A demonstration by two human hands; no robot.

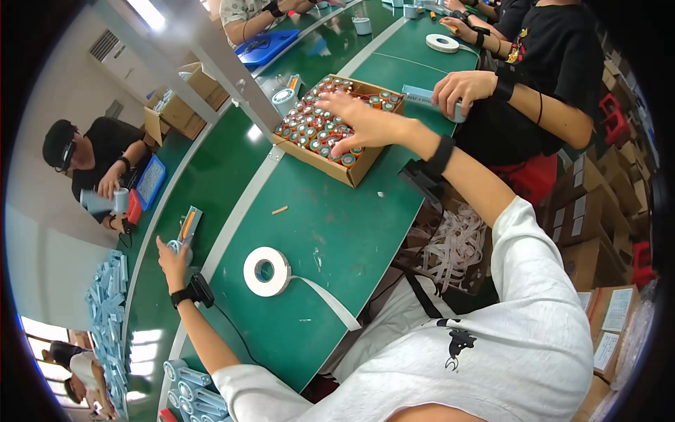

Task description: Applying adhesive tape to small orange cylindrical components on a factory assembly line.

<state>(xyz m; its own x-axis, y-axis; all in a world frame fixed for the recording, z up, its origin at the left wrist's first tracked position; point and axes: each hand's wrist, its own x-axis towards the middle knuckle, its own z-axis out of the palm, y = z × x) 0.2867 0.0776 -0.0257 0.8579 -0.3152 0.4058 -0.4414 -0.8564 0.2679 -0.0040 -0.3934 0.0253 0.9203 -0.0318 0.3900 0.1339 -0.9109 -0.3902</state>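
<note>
Beside the conveyor's metal edge, my left hand [173,270] has thumb and fingers around the round end of a light blue handheld fan body [192,216], whose open handle shows an orange strip. My right hand [369,125] is open, fingers spread, over a cardboard box [339,171] filled with battery cells [320,133] with orange and teal ends and red wires. Some cells are hidden under the palm. On the green table between my arms lies a roll of white tape [278,273], its loose end stretching to the near edge.
Light blue fan bodies [193,394] are stacked at the lower left, with more parts heaped [107,316] beyond the belt. A metal post [242,77] rises by the box. At right, a co-worker's hand [463,91] holds a light blue part. White strips [457,243] fill a bin below.
</note>
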